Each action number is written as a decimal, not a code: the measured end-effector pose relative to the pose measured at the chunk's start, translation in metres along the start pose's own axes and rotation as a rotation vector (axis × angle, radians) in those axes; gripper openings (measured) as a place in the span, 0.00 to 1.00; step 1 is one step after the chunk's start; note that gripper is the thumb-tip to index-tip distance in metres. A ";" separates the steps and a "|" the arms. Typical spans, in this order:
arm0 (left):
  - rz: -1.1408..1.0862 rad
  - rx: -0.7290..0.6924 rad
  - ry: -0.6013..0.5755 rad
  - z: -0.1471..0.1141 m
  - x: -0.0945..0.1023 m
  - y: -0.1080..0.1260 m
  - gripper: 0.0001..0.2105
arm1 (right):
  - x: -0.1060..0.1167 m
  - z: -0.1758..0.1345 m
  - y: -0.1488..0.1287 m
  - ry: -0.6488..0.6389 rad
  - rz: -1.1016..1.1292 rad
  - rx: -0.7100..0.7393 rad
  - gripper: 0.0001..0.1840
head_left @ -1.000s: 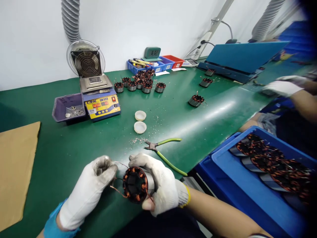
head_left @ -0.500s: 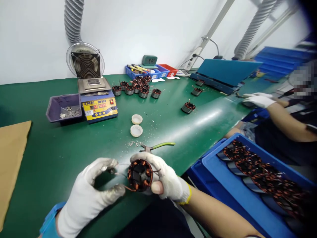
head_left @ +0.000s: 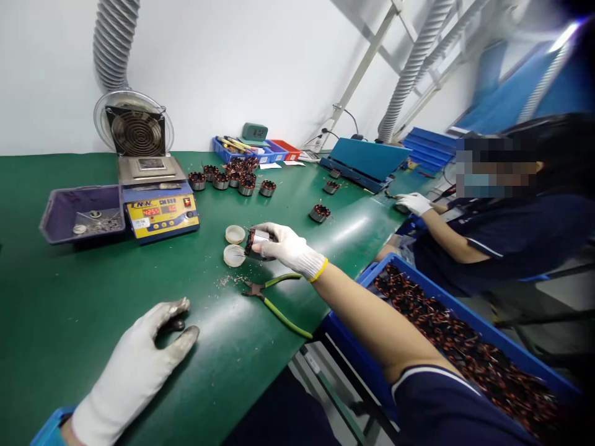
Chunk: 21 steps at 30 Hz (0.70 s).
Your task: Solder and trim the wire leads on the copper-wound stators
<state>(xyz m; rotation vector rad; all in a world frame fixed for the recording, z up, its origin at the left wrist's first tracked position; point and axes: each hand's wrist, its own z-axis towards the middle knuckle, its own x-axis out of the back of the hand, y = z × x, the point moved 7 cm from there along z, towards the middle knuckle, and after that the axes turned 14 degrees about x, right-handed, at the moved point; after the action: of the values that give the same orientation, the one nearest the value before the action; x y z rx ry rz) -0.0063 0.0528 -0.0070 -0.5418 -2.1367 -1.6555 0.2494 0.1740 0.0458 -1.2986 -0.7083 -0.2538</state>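
My right hand (head_left: 294, 249), in a white glove with a yellow cuff edge, grips a copper-wound motor stator (head_left: 257, 240) by its metal side. The stator is tipped sideways, its winding end facing left, and a thin wire reaches over the near white dish (head_left: 233, 256). Just behind that sits the far dish (head_left: 235, 234). Lower left, my left hand (head_left: 134, 362) hovers above the green table in a white glove with dirty fingertips, thumb and fingers apart, holding nothing. Green-handled cutting pliers (head_left: 254, 288) lie spread beside some wire clippings (head_left: 232, 280).
A yellow-and-blue solder pot (head_left: 162, 217) and purple tray (head_left: 83, 214) stand at back left. Several stators (head_left: 246, 184) cluster behind the dishes. A blue crate (head_left: 372, 271) full of stators is at right. A co-worker's gloved hand (head_left: 413, 203) is farther along the bench.
My right hand has carried the stator forward to the dishes, away from my left hand, which now sits apart on the left. The view has turned right, showing more of the co-worker.
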 end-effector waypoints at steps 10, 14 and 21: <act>0.023 -0.002 0.001 0.000 0.000 -0.003 0.23 | -0.001 0.014 -0.009 -0.134 -0.263 -0.032 0.25; 0.028 -0.007 0.013 0.000 0.001 -0.006 0.23 | -0.002 0.016 -0.018 -0.146 -0.299 -0.017 0.24; 0.019 0.005 0.020 0.002 0.000 -0.003 0.23 | 0.012 0.006 -0.053 0.099 -0.682 0.254 0.33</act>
<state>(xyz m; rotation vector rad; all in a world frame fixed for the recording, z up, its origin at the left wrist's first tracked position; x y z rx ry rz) -0.0079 0.0544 -0.0104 -0.5395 -2.1148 -1.6379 0.2278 0.1671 0.0956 -0.7629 -1.0471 -0.7482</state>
